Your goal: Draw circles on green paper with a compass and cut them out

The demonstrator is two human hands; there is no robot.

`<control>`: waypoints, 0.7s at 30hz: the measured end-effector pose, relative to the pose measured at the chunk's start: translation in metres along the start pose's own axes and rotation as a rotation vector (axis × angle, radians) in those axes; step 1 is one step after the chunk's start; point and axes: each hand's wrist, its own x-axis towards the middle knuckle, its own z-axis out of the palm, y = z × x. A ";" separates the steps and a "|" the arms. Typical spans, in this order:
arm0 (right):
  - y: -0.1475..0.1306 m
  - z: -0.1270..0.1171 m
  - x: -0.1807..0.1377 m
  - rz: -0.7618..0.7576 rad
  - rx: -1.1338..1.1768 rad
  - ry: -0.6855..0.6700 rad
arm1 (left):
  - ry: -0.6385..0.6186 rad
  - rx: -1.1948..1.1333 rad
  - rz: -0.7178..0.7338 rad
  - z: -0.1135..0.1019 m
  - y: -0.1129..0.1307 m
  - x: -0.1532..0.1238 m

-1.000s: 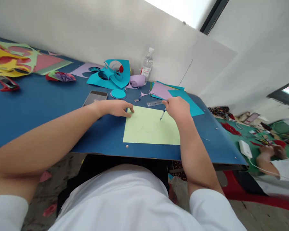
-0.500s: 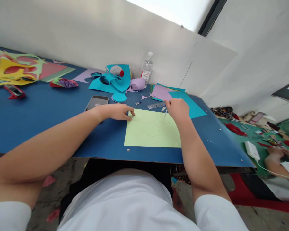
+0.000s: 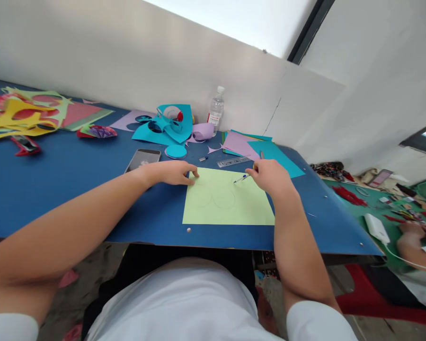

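A pale green sheet of paper (image 3: 230, 213) lies flat near the table's front edge, with faint round pencil lines drawn on it. My right hand (image 3: 271, 175) is closed around a drawing compass (image 3: 241, 178), whose thin blue-and-white leg slants down to the sheet's upper part. Most of the compass is hidden by the fingers. At the sheet's upper left corner rests my left hand (image 3: 175, 173), its thumb and forefinger apart, holding nothing and steadying the paper. Just beyond the sheet lie a clear ruler (image 3: 233, 162) and a small blue-and-white piece (image 3: 203, 158).
A phone (image 3: 143, 160) and round blue discs (image 3: 176, 151) lie behind my left hand. Cut coloured paper (image 3: 163, 125) and a water bottle (image 3: 216, 111) stand along the wall. More scraps (image 3: 24, 111) are at far left. A co-worker's hand (image 3: 412, 230) works at a green table, right.
My right hand has turned and shifted slightly right, swinging the compass leg leftward across the sheet. A curve on the sheet is now uncovered. My left hand stays at the corner; the view has tilted slightly.
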 end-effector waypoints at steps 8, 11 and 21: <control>0.028 0.001 0.017 0.065 0.058 -0.011 | -0.011 0.038 -0.019 -0.002 -0.001 0.001; 0.034 0.008 0.028 0.035 0.085 0.017 | -0.004 0.015 -0.006 -0.001 -0.005 0.001; 0.033 0.024 0.062 -0.146 0.142 0.103 | 0.007 -0.002 -0.009 0.001 -0.007 0.002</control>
